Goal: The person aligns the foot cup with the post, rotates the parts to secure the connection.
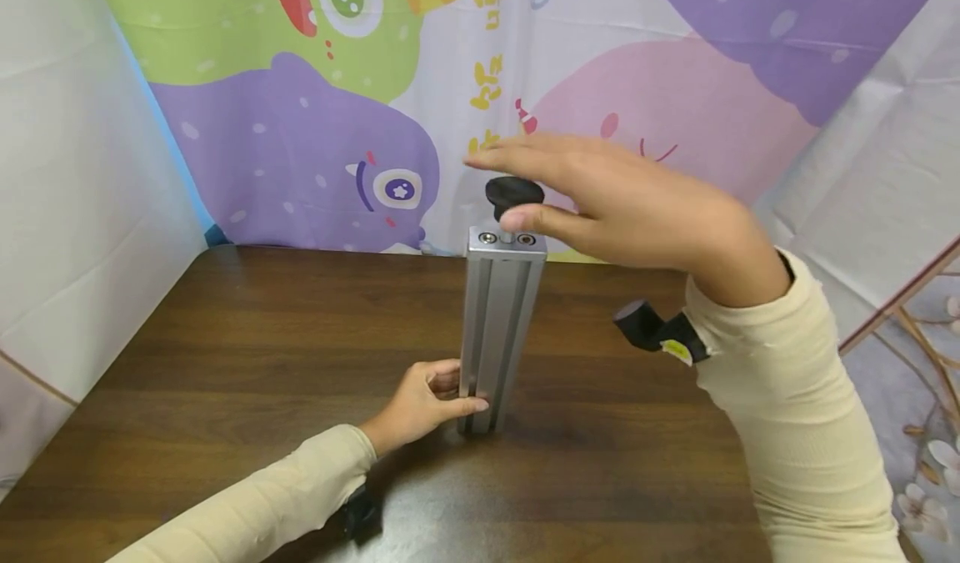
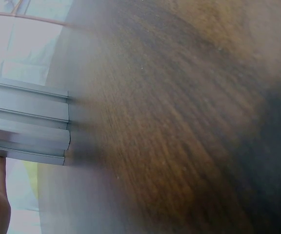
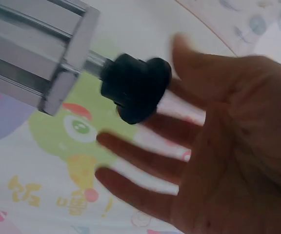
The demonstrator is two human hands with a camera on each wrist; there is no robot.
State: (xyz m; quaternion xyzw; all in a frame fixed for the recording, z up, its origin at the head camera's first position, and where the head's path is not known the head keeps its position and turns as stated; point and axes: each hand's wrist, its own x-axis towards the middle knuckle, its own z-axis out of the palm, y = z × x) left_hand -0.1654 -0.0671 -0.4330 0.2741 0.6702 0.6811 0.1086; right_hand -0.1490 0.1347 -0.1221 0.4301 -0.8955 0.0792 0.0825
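Note:
A silver aluminium profile [image 1: 498, 329] stands upright on the wooden table, grooves running down its sides. Its top end plate [image 1: 507, 246] carries two screws and a black levelling foot [image 1: 514, 192] on a metal stem. Low on the profile, my left hand [image 1: 423, 404] grips it, thumb across the front face and fingers at the left side. My right hand [image 1: 622, 196] is beside the levelling foot, fingers extended above it and thumb lower, near the stem. In the right wrist view, those fingers are spread around the black foot [image 3: 135, 87] without curling onto it.
The dark wooden table [image 1: 225, 363] extends around the profile's base. Behind it hangs a cartoon-printed cloth [image 1: 300, 146], with white fabric panels [image 1: 67, 171] at the sides. A black wrist-worn device [image 1: 656, 329] juts from the right sleeve.

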